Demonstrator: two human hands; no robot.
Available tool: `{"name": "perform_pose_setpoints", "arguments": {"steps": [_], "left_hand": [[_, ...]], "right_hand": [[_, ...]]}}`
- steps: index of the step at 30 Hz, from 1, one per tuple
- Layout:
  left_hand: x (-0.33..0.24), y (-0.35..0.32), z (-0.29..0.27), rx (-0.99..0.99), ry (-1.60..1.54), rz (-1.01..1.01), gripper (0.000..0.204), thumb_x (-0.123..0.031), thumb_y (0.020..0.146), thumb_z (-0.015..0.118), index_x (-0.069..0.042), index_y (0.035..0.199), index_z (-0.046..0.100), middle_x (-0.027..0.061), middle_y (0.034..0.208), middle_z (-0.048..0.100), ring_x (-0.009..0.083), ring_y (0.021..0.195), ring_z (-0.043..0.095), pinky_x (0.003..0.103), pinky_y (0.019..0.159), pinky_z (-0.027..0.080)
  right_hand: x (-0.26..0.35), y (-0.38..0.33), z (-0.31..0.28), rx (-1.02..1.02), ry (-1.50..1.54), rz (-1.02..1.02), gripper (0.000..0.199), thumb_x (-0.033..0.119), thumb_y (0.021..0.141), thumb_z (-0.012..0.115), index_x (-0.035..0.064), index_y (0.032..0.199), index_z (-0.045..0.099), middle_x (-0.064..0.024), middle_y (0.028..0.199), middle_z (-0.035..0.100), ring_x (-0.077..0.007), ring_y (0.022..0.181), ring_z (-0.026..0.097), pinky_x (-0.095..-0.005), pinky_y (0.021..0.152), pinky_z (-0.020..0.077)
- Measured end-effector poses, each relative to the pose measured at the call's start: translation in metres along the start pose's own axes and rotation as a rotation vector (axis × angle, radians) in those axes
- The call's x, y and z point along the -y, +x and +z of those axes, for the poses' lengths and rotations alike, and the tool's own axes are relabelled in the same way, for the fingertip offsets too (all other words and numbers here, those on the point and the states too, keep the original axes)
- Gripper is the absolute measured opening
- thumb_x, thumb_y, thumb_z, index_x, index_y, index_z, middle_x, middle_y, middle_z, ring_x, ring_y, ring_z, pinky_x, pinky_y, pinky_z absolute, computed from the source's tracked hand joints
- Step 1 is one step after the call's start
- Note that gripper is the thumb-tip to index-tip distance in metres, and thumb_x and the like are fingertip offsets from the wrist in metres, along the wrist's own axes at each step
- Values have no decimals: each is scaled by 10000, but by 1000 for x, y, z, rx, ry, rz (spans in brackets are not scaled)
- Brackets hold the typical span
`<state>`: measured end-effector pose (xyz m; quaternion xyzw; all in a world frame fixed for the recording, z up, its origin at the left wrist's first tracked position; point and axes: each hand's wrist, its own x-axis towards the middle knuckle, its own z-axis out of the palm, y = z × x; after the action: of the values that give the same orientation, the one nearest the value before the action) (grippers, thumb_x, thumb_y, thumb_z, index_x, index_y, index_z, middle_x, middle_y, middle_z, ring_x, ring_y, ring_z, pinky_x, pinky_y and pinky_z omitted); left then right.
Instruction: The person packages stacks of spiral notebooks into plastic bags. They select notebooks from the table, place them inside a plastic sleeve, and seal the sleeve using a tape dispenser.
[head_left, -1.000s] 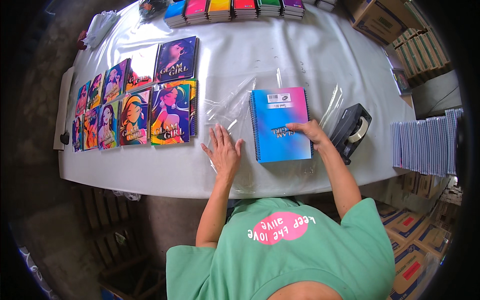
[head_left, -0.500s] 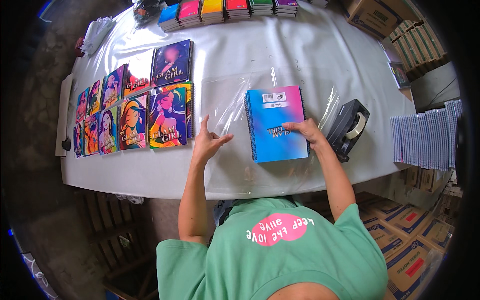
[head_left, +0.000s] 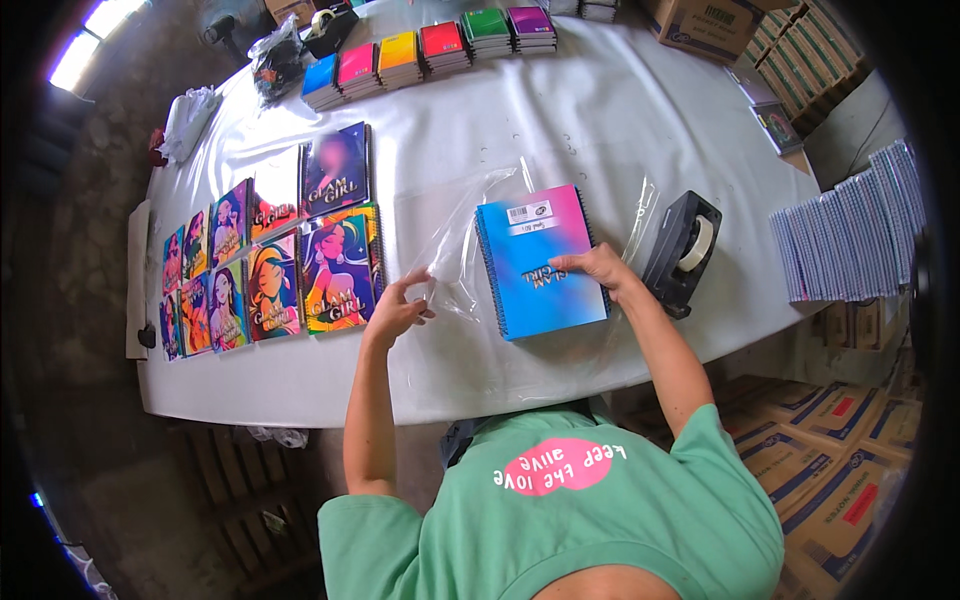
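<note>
A spiral notebook (head_left: 535, 285) with a blue and pink cover lies on a clear plastic sheet (head_left: 455, 285) on the table. My right hand (head_left: 605, 272) grips its right edge, thumb on the cover and fingers around the side. At the sheet's left edge, my left hand (head_left: 398, 308) has bent fingers closed on the plastic, which is lifted and creased there. Just right of my right hand stands a black tape dispenser (head_left: 683, 255) with a roll of tape.
Illustrated notebooks (head_left: 272, 290) lie in two rows on the left. Stacks of small coloured notebooks (head_left: 442, 48) line the far side, near a second tape dispenser (head_left: 328, 28). A row of spiral notebooks (head_left: 845, 240) stands at right; cardboard boxes (head_left: 830, 470) sit below.
My left hand has closed from a spread pose onto the sheet's left edge, lifting it. My right hand still holds the notebook. The whole view has shifted slightly.
</note>
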<state>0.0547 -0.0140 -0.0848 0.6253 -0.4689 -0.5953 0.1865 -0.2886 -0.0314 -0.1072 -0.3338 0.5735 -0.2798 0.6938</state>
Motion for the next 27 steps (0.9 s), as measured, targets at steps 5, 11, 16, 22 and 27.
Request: {"name": "perform_pose_setpoints", "arguments": {"steps": [5, 11, 16, 22, 27], "left_hand": [[2, 29, -5, -107, 71, 216, 576, -100, 746, 721, -94, 1286, 519, 82, 1226, 539, 178, 651, 650, 282, 599, 538], [-5, 29, -7, -207, 188, 209, 992, -86, 663, 801, -143, 1454, 204, 122, 1352, 458, 161, 636, 645, 293, 484, 530], [0, 19, 5, -109, -55, 347, 1075, -36, 676, 781, -280, 1473, 102, 186, 1449, 293, 130, 623, 608, 223, 434, 446], [-18, -14, -15, 116, -57, 191, 1005, 107, 660, 660, -136, 1474, 124, 149, 1439, 327, 49, 496, 459, 212, 413, 403], [-48, -28, -2, 43, 57, 366, 1052, 100, 640, 666, -114, 1476, 63, 159, 1467, 285, 59, 488, 464, 221, 412, 415]], "right_hand": [[12, -11, 10, 11, 7, 0, 450, 219, 653, 830, -63, 958, 657, -135, 894, 680, -174, 765, 664, -308, 707, 556], [1, -2, 3, 0, -12, -21, 457, 241, 635, 840, -57, 936, 668, -132, 879, 683, -175, 767, 665, -313, 709, 554], [2, -4, 4, -17, -6, -4, 463, 236, 627, 842, -61, 936, 667, -131, 867, 683, -172, 761, 660, -313, 709, 552], [5, -6, 4, -32, 44, -14, 468, 219, 630, 838, -65, 956, 658, -133, 865, 682, -172, 759, 659, -309, 709, 551], [17, -5, 1, -49, -50, 24, 462, 202, 639, 835, -58, 974, 652, -121, 870, 681, -166, 760, 658, -304, 709, 548]]}}
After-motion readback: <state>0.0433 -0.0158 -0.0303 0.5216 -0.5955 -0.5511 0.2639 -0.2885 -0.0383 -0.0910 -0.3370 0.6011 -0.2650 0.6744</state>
